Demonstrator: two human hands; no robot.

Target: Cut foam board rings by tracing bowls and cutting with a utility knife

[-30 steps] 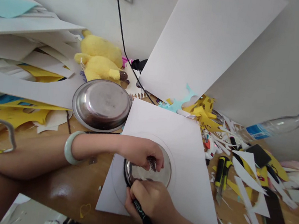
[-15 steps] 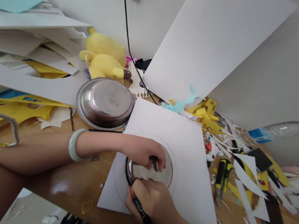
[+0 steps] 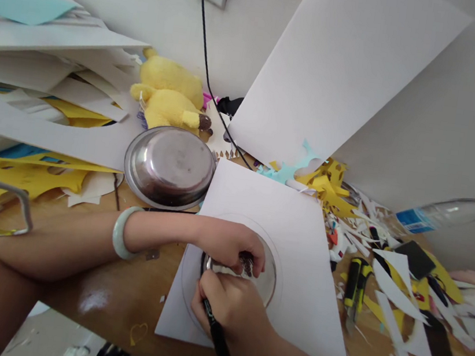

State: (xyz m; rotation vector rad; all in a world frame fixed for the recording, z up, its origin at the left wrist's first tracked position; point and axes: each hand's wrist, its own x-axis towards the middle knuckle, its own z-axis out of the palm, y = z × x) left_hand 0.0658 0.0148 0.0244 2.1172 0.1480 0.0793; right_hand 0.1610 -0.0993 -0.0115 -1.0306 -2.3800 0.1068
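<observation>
While my left hand presses the small round steel dish flat on the white paper sheet, my right hand, fingers clamped on the black marker, traces its left rim; the larger pencilled circle is already drawn, and most of this inner one looks undone.

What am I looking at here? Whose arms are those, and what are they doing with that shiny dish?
The camera sits on a person's head and looks down, so the arms are that person's own. The left hand presses a small metal dish flat on a white sheet of paper. The right hand holds a black pen against the dish's edge. A bigger metal dish, a yellow plush toy, a utility knife, a water bottle and paper scraps lie on the wooden table.
</observation>
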